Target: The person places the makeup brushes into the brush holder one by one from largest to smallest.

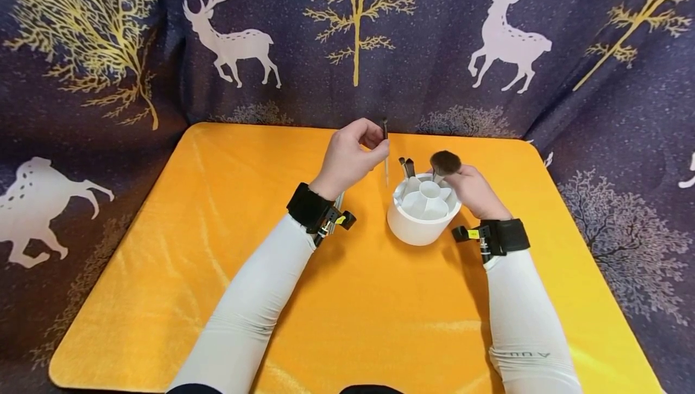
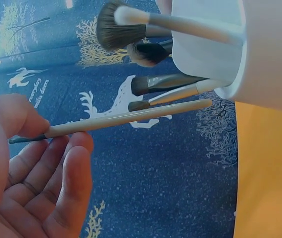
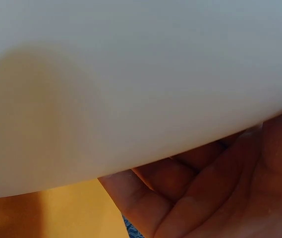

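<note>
My left hand (image 1: pixel 352 155) pinches a thin makeup brush (image 2: pixel 131 117) between thumb and fingers, near its dark end. In the head view the brush stands about upright, pale handle end down, left of a round white brush holder (image 1: pixel 415 230). Its handle end is near the holder's mouth in the left wrist view. My right hand (image 1: pixel 478 192) grips the holder's far right side, fingers partly hidden behind the wall. A large fluffy brush (image 1: pixel 445 163) and smaller dark-headed brushes (image 1: pixel 409 168) stand in the holder. A white-tipped brush (image 2: pixel 180 26) also sticks out of it.
The holder has several compartments around a round middle cup (image 1: pixel 430 189). It stands on an orange cloth-covered table (image 1: pixel 380 309). A dark curtain (image 1: pixel 412 68) with deer and trees hangs behind the table's far edge. Something pale (image 1: pixel 339 200) is mostly hidden by my left wrist.
</note>
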`<state>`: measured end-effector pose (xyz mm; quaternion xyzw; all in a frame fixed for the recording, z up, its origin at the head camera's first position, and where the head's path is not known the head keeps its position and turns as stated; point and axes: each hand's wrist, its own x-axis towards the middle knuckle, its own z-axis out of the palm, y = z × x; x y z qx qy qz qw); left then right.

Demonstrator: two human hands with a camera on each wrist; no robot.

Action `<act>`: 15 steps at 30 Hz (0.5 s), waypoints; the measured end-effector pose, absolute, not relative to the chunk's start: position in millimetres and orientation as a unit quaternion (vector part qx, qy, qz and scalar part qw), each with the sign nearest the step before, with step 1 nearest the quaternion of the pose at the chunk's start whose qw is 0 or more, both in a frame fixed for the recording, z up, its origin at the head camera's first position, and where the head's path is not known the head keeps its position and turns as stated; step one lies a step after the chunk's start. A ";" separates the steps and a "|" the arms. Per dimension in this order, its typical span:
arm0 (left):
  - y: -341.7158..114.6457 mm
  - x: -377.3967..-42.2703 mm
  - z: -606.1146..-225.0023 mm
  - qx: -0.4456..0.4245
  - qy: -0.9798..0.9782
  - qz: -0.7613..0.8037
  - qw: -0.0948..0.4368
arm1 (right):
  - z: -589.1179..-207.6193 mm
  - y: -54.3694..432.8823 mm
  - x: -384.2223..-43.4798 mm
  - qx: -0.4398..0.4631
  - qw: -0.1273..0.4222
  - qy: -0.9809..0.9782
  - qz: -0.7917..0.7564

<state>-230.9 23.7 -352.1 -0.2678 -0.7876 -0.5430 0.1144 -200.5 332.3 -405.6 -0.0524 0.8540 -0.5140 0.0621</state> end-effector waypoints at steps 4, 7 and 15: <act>27.4 -231.5 -353.2 -0.276 -0.787 -0.538 0.121 | -405.7 332.2 -201.0 -0.051 0.061 0.855 -0.512; 30.7 -231.6 -352.3 -0.281 -0.788 -0.535 0.122 | -405.4 332.6 -201.1 -0.049 0.060 0.856 -0.511; 35.8 -227.4 -350.5 -0.277 -0.788 -0.542 0.092 | -404.9 333.5 -200.0 -0.050 0.058 0.861 -0.503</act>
